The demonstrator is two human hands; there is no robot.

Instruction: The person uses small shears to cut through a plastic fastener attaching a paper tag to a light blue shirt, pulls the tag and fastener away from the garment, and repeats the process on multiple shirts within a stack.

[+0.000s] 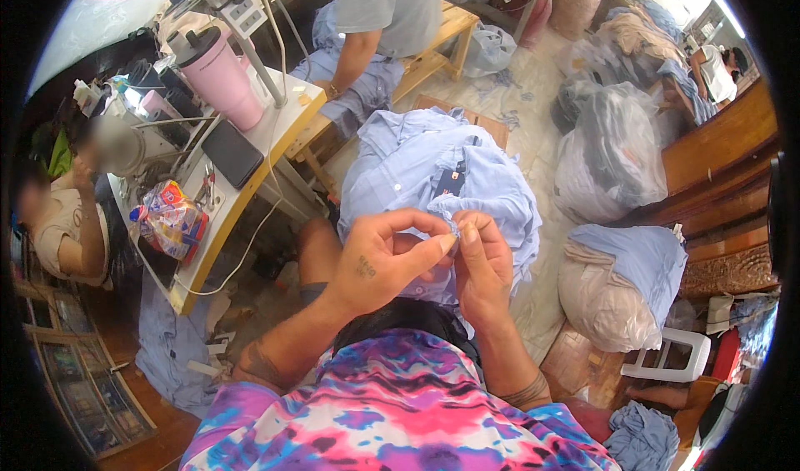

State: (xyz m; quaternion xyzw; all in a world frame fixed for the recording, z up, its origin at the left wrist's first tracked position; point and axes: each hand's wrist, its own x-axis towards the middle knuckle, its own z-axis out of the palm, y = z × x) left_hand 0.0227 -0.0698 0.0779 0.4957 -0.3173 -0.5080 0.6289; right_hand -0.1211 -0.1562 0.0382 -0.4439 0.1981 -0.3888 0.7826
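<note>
A pile of light blue shirts (392, 154) lies in front of me, reaching down to my lap. Close above it, my left hand (387, 258) pinches a small gathered edge of blue shirt fabric (448, 214) between thumb and index finger. From the other side, my right hand (483, 263) pinches the same bit of cloth, the two sets of fingertips almost touching. A dark label (451, 181) shows on a shirt just beyond my fingers. Whether anything small sits inside the pinch is hidden.
On my left stands a table (275, 129) with a pink tumbler (221, 79), a black phone (232, 152) and a plastic-wrapped packet (169, 217). A person in a grey shirt (387, 8) sits ahead. To the right are a clear bag (612, 150), a stuffed sack (612, 296) and a white stool (692, 354).
</note>
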